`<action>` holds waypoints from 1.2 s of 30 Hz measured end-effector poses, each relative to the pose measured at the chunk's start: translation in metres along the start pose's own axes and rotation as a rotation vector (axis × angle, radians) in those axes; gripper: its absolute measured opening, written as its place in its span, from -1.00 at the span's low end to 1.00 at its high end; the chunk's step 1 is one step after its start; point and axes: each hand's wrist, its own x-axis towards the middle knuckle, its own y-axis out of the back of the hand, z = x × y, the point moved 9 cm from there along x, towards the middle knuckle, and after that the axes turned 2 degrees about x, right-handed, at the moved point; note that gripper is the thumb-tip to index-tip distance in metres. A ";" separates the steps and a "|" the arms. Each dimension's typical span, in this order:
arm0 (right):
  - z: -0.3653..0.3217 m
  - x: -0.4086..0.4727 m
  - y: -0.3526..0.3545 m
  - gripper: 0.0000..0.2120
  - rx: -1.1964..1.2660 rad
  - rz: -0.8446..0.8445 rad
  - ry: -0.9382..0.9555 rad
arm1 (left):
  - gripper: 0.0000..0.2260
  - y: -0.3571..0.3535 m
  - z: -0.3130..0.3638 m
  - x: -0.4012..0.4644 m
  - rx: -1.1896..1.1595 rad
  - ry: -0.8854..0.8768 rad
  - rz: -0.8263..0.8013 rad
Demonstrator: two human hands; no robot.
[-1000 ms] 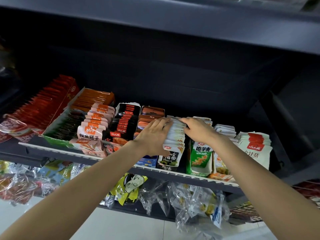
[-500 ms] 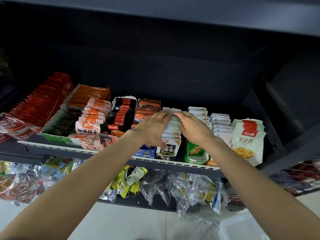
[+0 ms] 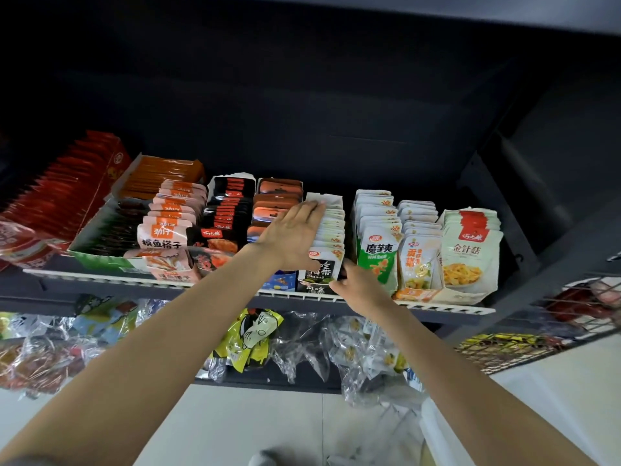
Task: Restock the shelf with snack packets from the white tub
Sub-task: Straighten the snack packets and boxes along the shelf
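L hand (image 3: 291,237) lies flat, fingers spread, on the kelp packet row (image 3: 327,230); R hand (image 3: 361,286) has dropped off the row to its front packet, grip unclear; row looks seated, so white tub (image 3: 437,432) w/ refills, bottom right, likely next.

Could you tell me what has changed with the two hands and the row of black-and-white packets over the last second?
The right hand has come off the top of the row of black-and-white packets and dropped to its front, by the front packet. The left hand stays spread flat along the row's left side, reaching slightly further back. Neighbouring rows and the shelf rail are unchanged.
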 end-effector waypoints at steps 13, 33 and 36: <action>0.024 0.008 -0.016 -0.59 0.361 0.126 -0.202 | 0.10 -0.001 0.004 0.002 0.162 0.029 0.096; 0.022 0.006 -0.010 -0.57 0.398 0.062 -0.305 | -0.12 0.000 0.002 0.015 0.284 0.109 0.176; 0.020 0.004 -0.008 -0.58 0.374 0.061 -0.317 | -0.01 -0.002 -0.002 0.016 0.252 0.096 0.153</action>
